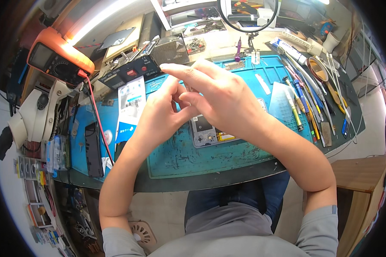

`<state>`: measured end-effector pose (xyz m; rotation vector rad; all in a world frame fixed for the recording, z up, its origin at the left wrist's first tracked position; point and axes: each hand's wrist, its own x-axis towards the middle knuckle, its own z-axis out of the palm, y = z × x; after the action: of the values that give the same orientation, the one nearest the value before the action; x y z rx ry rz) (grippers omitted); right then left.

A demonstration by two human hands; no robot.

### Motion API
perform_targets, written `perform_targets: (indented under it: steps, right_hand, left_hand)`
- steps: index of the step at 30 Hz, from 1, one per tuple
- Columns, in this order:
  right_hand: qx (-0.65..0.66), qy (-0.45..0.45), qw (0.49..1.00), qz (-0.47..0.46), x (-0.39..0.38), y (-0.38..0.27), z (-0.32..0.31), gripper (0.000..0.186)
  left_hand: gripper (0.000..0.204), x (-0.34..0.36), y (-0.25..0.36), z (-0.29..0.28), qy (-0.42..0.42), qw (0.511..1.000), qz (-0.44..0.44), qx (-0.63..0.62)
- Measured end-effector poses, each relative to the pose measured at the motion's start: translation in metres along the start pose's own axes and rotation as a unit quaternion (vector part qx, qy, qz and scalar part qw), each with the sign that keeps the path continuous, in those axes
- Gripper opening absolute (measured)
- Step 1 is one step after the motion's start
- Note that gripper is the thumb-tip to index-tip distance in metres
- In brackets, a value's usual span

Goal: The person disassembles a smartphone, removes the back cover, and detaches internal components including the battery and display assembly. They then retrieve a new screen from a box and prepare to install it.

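Holding left hand close beside right hand — hovering above opened phone on blue mat — can't tell if pinching anything

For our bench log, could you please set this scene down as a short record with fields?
Left hand: raised, fingers bent
Right hand: beside it, upper fingers extended
Held: cannot tell, fingers hide it
Device: opened phone, partly hidden by the hands
Surface: teal mat
Left side: orange multimeter
Right side: slender tools
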<state>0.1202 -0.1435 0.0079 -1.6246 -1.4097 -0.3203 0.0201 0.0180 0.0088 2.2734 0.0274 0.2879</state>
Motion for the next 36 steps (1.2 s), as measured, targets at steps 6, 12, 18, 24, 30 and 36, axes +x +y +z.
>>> perform_targets:
  steps: [6, 12, 18, 24, 30, 36]
  right_hand:
    - [0.043, 0.041, 0.998, 0.010, 0.002, 0.000, -0.005, 0.060]
    - [0.051, 0.104, 0.993, 0.018, 0.007, 0.007, -0.017, 0.056]
    - [0.079, 0.105, 0.991, 0.009, 0.004, 0.006, -0.022, 0.049]
    - [0.093, 0.008, 0.995, 0.026, -0.007, 0.002, -0.006, 0.054]
    - [0.094, 0.006, 0.996, 0.008, -0.009, 0.006, 0.004, 0.057]
    - [0.072, -0.021, 0.997, 0.006, -0.004, 0.002, 0.002, 0.057]
  left_hand:
    - [0.026, -0.003, 0.002, -0.007, -0.053, 0.998, -0.026, 0.038]
    - [0.019, 0.005, -0.003, 0.000, 0.008, 0.992, 0.040, 0.117]
    - [0.006, 0.042, -0.010, 0.015, 0.050, 0.990, 0.098, 0.086]
    - [0.005, 0.032, -0.009, 0.009, 0.028, 0.993, 0.051, 0.099]
    - [0.024, -0.005, -0.008, -0.013, -0.004, 0.999, -0.002, 0.043]
    - [0.022, -0.021, -0.008, -0.014, -0.050, 0.997, -0.049, -0.038]
